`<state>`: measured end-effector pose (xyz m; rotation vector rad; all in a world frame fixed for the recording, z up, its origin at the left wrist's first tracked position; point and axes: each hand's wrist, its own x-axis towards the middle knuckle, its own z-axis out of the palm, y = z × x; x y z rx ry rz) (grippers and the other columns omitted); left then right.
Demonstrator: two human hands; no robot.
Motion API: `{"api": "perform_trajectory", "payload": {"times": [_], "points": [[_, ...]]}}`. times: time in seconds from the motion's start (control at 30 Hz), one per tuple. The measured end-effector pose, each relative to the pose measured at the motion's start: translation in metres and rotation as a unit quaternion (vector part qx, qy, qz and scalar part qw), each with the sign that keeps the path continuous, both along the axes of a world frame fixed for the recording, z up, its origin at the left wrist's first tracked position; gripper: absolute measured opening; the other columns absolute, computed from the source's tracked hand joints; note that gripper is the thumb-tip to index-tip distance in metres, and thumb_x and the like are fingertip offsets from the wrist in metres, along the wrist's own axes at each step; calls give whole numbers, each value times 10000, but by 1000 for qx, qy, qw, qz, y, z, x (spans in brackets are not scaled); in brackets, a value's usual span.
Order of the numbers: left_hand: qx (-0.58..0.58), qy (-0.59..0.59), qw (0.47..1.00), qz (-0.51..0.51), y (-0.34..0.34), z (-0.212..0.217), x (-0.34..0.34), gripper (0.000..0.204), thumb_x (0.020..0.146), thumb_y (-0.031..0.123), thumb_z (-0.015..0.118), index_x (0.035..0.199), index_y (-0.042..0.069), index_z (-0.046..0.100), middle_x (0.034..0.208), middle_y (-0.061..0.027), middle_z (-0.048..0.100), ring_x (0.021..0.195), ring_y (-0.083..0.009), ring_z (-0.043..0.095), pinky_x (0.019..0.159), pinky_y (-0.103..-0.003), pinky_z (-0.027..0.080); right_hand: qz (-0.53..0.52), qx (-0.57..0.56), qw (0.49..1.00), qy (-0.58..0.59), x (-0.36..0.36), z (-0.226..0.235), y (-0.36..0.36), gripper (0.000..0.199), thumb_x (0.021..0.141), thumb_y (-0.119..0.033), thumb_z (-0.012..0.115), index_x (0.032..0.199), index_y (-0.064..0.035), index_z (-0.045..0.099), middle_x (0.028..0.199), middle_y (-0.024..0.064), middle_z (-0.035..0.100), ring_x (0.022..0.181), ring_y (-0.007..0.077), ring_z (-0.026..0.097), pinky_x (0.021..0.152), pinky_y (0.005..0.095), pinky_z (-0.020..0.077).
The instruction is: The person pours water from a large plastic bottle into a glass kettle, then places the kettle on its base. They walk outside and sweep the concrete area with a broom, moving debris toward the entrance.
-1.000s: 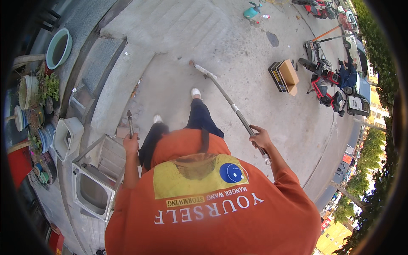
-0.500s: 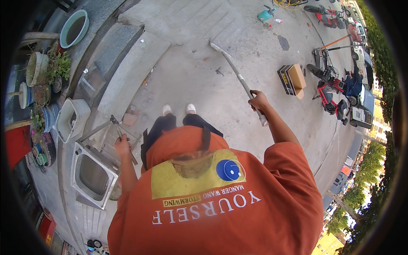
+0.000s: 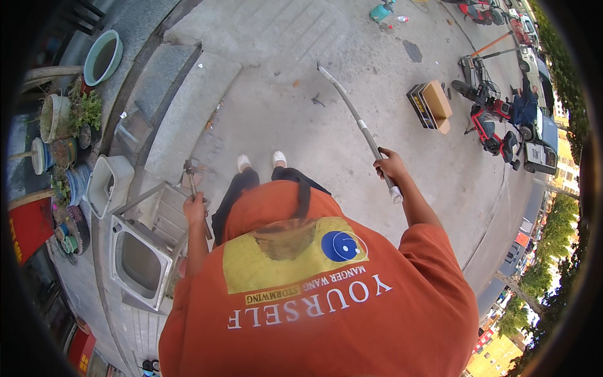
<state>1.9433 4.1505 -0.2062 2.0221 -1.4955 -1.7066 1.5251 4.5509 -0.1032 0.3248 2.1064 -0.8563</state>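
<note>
My right hand point(image 3: 391, 165), out to the right, is wrapped round a long grey pipe point(image 3: 355, 113) near its lower end. The pipe slants up and left, with a pale band partway along, and narrows to a bent tip close to the concrete. In my left hand point(image 3: 195, 206), on the left, is what looks like a hammer point(image 3: 191, 174), its dark metal head pointing away from me and its handle running back past my wrist. Just beyond and beside that hand stands a metal frame point(image 3: 157, 191); a steel sink point(image 3: 139, 261) lies to its left.
An open cardboard box point(image 3: 433, 107) stands at the right, near a red scooter point(image 3: 487, 129). Along the left are a white bin point(image 3: 108, 185), potted plants point(image 3: 88, 107) and a teal basin point(image 3: 102, 58). A raised concrete slab point(image 3: 188, 113) edges the ground ahead.
My left hand has shifted slightly right, and the hammer stands more upright. My right hand has moved a little right and down; the pipe's tip has shifted right. The view has turned slightly.
</note>
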Motion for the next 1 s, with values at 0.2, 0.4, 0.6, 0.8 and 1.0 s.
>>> {"api": "perform_trajectory", "payload": {"times": [0.2,0.4,0.6,0.8,1.0], "points": [[-18,1,1000,-13,21,12,-4,299,838,265,635,764,-11,544,614,-74,549,347,-103,411,303,-268,300,-119,-17,985,-125,-5,-52,-25,86,741,9,583,683,68,560,567,138,563,434,220,539,415,338,418],[-16,-19,1000,8,48,16,6,300,850,262,627,765,-13,541,606,-73,547,343,-102,405,304,-267,297,-44,-67,985,-153,40,-41,-78,68,734,46,566,774,78,520,589,133,539,436,223,528,398,337,434],[19,-3,1000,24,23,-1,2,296,850,258,625,754,-8,538,588,-67,538,344,-106,408,309,-264,305,36,-102,979,-174,74,-9,-133,153,733,24,577,876,63,540,568,110,532,417,190,510,390,320,425],[25,-2,999,-34,-48,-12,6,299,844,271,625,753,-2,540,604,-65,549,336,-113,407,310,-267,311,49,-82,981,-167,105,26,-159,633,750,60,592,1357,15,420,625,86,556,458,158,535,377,290,417],[21,-8,1000,-16,-106,-19,25,302,844,278,624,798,-15,566,636,-74,573,350,-112,423,311,-274,320,-8,-56,993,-105,107,30,-201,667,743,53,586,1375,39,373,629,93,551,461,164,528,388,306,424]]}}
